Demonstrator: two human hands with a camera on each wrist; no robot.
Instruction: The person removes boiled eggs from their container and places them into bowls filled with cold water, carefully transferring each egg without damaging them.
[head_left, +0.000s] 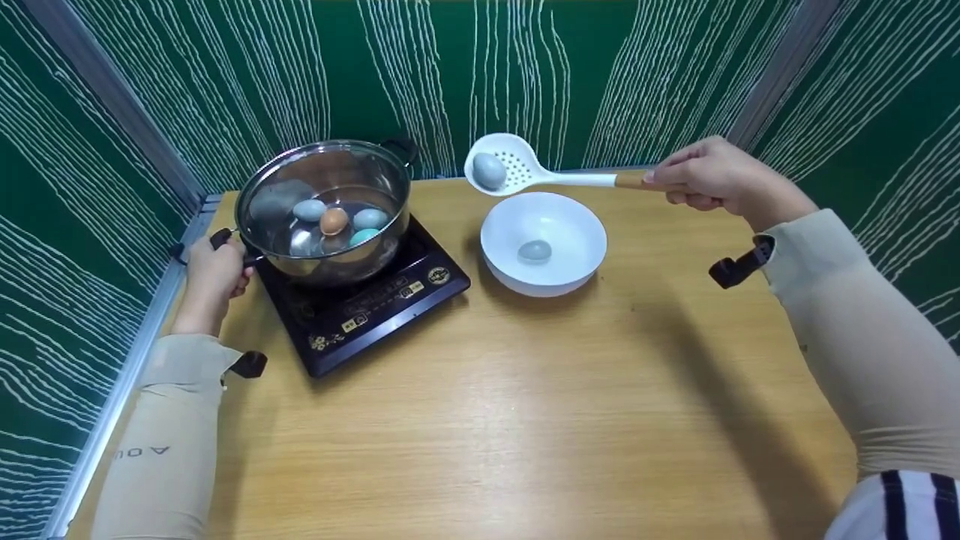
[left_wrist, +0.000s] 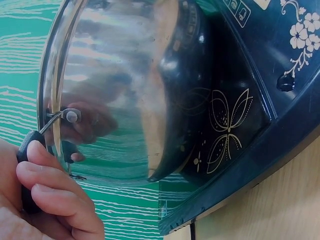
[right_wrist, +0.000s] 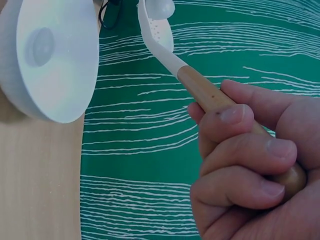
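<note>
My right hand [head_left: 709, 176] grips the wooden handle of a white slotted spoon [head_left: 525, 169], fingers curled round it in the right wrist view. A pale blue egg [head_left: 489, 171] lies in the spoon's head, which is above and behind the rim of a white bowl [head_left: 592, 244]. Inside that bowl rests another pale egg [head_left: 535, 250]. At the left, my left hand [head_left: 214, 274] holds the black side handle of a steel pot [head_left: 330, 264]. Several eggs lie in the pot, among them a brown egg [head_left: 334, 221] and a turquoise egg [head_left: 364, 237].
The pot stands on a black induction cooker [head_left: 386, 307] with gold markings. Both it and the bowl are on a wooden table [head_left: 480, 435]. Green walls [head_left: 517, 75] with white lines rise at the back and sides.
</note>
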